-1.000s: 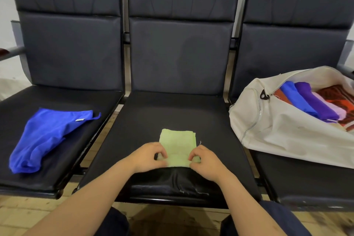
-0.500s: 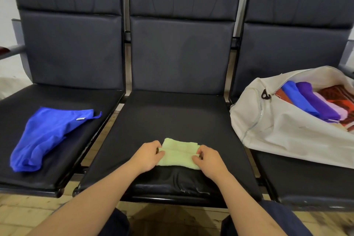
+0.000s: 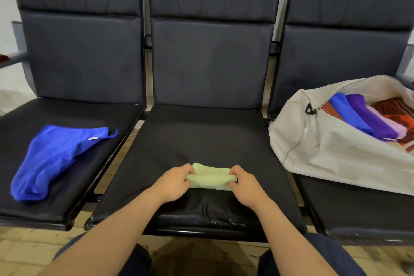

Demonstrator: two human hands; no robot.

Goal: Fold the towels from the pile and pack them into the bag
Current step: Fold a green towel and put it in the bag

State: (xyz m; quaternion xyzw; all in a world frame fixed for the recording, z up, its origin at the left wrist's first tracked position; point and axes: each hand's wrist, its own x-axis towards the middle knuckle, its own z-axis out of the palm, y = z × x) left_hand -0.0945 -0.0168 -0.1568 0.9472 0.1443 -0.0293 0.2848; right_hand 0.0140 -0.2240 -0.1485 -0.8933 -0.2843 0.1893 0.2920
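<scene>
The small light-green cloth towel [image 3: 210,178] lies at the front of the black leather middle seat [image 3: 201,136]. Both forearms stretch forward; the left hand [image 3: 173,182] and right hand [image 3: 245,185] pinch its two ends, each grip clamped on the fold. Right of this seat sits the open cream fabric bag [image 3: 324,154].

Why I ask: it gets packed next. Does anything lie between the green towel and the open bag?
Nothing visible. The green towel, pinched by the left hand and right hand, sits on the middle seat; only bare seat lies between it and the white bag, unzipped on the right-hand seat.
</scene>
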